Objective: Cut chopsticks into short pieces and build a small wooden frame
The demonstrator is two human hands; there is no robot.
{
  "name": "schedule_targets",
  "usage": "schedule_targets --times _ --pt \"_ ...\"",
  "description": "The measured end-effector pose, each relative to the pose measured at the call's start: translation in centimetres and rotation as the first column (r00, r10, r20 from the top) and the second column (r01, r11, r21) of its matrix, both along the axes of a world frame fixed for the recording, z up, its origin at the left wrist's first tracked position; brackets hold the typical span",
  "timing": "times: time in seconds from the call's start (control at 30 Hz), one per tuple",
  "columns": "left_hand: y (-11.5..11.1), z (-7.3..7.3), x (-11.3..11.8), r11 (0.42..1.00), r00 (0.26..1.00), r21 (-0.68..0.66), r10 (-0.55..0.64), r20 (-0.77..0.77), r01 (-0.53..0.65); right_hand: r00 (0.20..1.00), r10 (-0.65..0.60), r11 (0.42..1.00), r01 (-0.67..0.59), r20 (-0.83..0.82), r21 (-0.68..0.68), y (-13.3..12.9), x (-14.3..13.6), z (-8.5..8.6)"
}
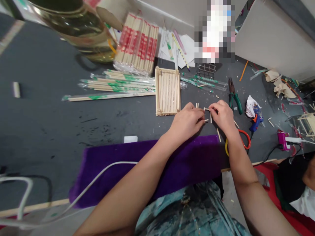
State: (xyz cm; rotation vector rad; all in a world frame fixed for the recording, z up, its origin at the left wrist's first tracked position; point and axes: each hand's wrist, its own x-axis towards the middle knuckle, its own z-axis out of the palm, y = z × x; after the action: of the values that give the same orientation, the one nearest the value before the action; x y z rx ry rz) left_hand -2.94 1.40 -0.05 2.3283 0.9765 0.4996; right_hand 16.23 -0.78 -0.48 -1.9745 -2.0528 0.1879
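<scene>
Dark table (49, 131) spans the view, a purple towel (103, 167) along its near edge. Beyond lies a rectangular stick frame (168, 91). Just right of it, the left hand (188, 121) and right hand (222, 114) pinch short wooden sticks (207, 109), both grips closed, near green-handled pliers (235, 98).

left of fingers (202, 115): 1 stick tray (168, 91). right of fingers: 1 pliers (238, 104), 1 glue gun (257, 123), 1 scissors (249, 139). below fingers: 1 purple cloth (192, 160). up-left of fingers: 1 big jar (83, 36).
</scene>
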Motion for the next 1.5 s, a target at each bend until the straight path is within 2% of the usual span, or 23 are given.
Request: schedule_targets --times 0.23,0.6,0.77,0.9,1.1,1.5 --pt "0.0 -0.6 -0.1 0.999 1.000 0.032 -0.022 0.002 0.022 1.000 -0.014 1.000 0.014 -0.024 -0.015 0.0 -0.4 0.1" --pt "-0.1 -0.4 -0.1 0.999 0.999 0.022 -0.033 -0.026 0.033 0.999 -0.012 0.999 0.011 -0.036 -0.034 0.1 -0.6 -0.2" --pt "-0.1 -0.2 -0.1 1.000 0.999 0.012 -0.027 -0.025 0.028 0.997 -0.069 0.998 0.068 -0.047 -0.013 -0.3 -0.3 0.8" --pt "-0.1 -0.2 -0.1 0.999 0.999 0.005 -0.031 -0.024 0.032 0.991 -0.130 0.992 0.130 0.018 -0.006 -1.0 0.1 1.6" --pt "-0.1 -0.4 -0.1 0.999 0.999 0.017 -0.043 -0.022 0.043 0.993 -0.082 0.993 0.089 0.090 -0.076 -1.3 -0.2 1.4" --pt "-0.2 -0.1 -0.2 0.998 0.998 0.000 -0.056 -0.019 0.056 0.998 -0.058 0.994 0.062 0.039 -0.095 -1.3 0.0 0.9"
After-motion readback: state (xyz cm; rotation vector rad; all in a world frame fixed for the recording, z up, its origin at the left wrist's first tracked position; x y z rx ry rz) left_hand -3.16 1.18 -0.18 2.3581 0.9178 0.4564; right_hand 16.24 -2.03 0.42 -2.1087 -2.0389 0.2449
